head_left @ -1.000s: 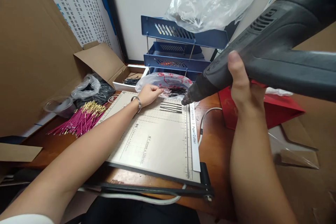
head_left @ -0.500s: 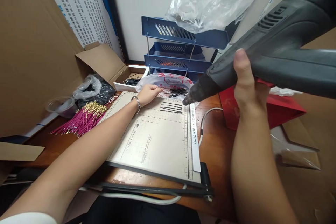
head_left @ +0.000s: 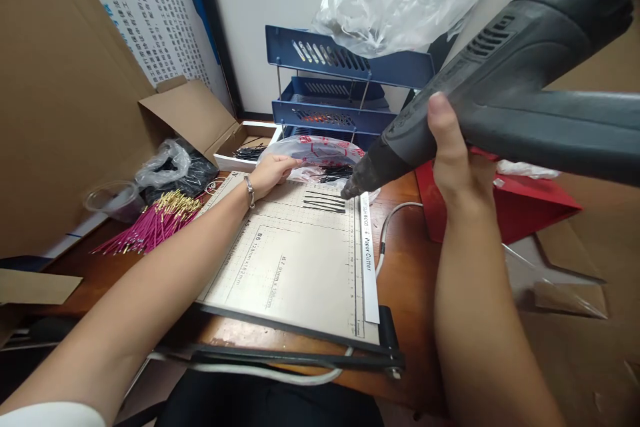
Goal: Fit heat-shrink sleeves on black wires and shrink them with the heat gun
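Note:
My right hand is wrapped around a dark grey heat gun, thumb along its side. The nozzle slopes down to the left, close to the right ends of several thin black strips lying in a row on the paper cutter. At the board's far edge is my left hand, fingers closed together beside a clear plastic bag with red print. Whatever those fingers hold, if anything, is hidden. A pile of black strips lies in the bag.
Magenta pieces with gold ends are heaped on the left. Behind them stands an open carton of black pieces. Blue tiered trays stand at the back under clear plastic. A red box and a white cable are on the right.
The heat gun in my right hand has shifted slightly left, its nozzle now nearer the strips. My left hand has drawn back a little to the left; the view has shifted slightly too.

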`<action>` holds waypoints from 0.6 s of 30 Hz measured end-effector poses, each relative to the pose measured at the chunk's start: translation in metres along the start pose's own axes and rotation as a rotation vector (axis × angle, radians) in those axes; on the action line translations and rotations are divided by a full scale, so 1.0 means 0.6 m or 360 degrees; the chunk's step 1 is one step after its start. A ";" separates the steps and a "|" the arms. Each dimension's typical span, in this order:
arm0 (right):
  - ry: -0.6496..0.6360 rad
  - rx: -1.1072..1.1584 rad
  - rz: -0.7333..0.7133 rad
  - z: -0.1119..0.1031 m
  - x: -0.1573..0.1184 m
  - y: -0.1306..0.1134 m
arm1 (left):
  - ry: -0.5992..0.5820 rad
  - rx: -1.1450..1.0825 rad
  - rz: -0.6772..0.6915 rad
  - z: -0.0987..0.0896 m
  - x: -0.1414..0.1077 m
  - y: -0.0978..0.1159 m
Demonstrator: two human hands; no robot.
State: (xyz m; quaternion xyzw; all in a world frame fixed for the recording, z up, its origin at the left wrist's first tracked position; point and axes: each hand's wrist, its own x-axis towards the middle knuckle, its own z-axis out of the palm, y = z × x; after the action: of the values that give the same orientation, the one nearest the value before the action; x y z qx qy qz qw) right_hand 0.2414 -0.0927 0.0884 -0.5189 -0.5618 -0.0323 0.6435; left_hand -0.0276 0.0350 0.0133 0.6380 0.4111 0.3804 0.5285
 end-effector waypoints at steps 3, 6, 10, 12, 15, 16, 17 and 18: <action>-0.0017 0.0043 -0.0018 -0.001 0.002 -0.009 | -0.0007 -0.0004 0.0012 0.001 0.000 -0.003; -0.0007 0.0133 0.0064 0.002 0.002 -0.010 | 0.0001 -0.0004 0.0012 0.001 0.000 -0.005; 0.0004 0.0140 0.0123 0.005 -0.002 -0.001 | 0.0020 0.0014 0.0013 0.001 0.003 -0.009; 0.0017 0.0135 0.0111 0.003 -0.002 0.001 | 0.0019 -0.0011 0.0024 0.002 0.003 -0.009; 0.0059 0.0199 0.0142 -0.001 0.002 -0.002 | 0.0037 -0.0031 0.0043 0.004 0.002 -0.009; 0.0065 0.0232 0.0111 -0.002 0.005 -0.004 | 0.0056 -0.0024 0.0041 0.004 0.001 -0.009; 0.0061 0.0263 0.0060 -0.003 0.006 -0.006 | 0.0080 -0.0016 0.0036 0.005 0.000 -0.010; 0.0055 0.0285 0.0014 -0.003 0.008 -0.008 | 0.0102 -0.0007 0.0030 0.005 -0.002 -0.011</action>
State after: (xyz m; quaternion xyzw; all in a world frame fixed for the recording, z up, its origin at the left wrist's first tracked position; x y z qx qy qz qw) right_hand 0.2416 -0.0936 0.0952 -0.4611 -0.5489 0.0121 0.6971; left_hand -0.0258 0.0336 0.0065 0.6282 0.4209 0.4066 0.5127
